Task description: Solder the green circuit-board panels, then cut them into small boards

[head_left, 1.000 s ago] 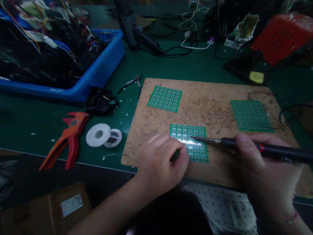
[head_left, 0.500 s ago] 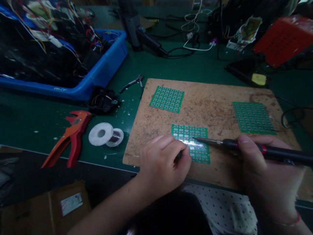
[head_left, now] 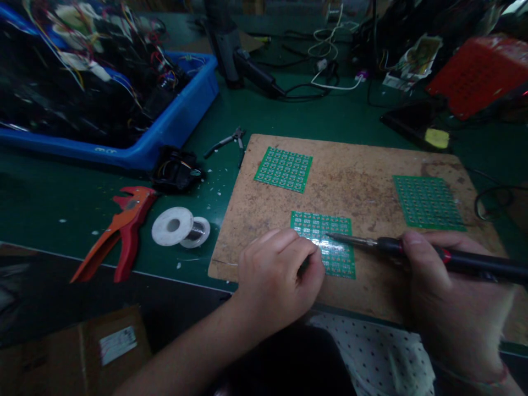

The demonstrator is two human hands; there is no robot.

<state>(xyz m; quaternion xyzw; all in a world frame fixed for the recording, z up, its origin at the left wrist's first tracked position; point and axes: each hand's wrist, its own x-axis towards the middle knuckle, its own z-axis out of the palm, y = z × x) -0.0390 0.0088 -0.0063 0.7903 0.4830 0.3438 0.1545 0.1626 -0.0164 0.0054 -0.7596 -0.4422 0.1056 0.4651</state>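
My right hand grips a soldering iron by its black handle. Its metal tip lies over the middle green circuit board panel, at or just above the surface. My left hand is closed in a pinch at that panel's left edge, covering its lower left corner. A thin strand of solder wire runs across the board's edge into this hand; the end between the fingers is hidden. Left of it stands a white spool wound with solder. A brown worn board lies under the panels.
Two more green panels lie on the board, one at upper left, one at right. Red-handled pliers, small cutters and a blue bin of wired parts are on the left. An iron stand and red box are back right.
The whole view has shifted slightly, so things sit a little lower and further right. Both hands keep nearly the same place over the panel, and the iron's tip stays near the same spot.
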